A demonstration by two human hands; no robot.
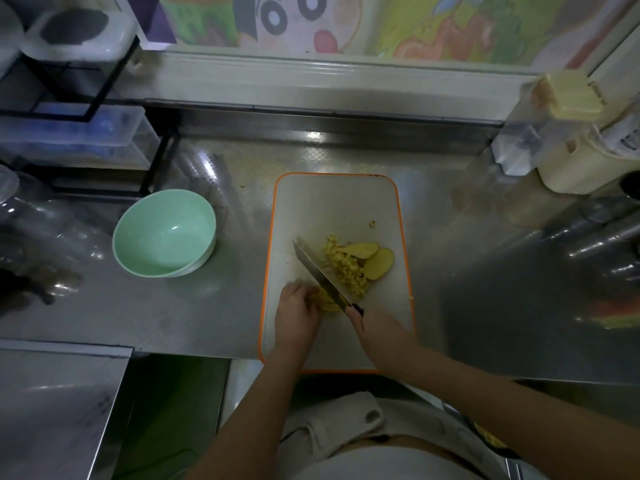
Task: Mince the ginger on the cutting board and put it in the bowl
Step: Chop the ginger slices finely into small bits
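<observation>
You stand at a dim stainless steel counter [138,317], its surface catching glare. Behind it a cartoon picture [294,19] covers the wall. A black rack [52,115] holds plastic boxes [79,32] at left.

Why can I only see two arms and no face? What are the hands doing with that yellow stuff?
The camera sits on the person's head and looks down, so you see their arms as if through their own eyes. There is no machine here, just two bare hands. The right hand grips a knife. The left hand holds down a ginger piece with curled fingers, right beside the blade. Both work on a white cutting board with an orange rim, which lies on a metal counter. On the board are a heap of chopped ginger and two uncut slices. The green bowl to the left looks empty.
</observation>
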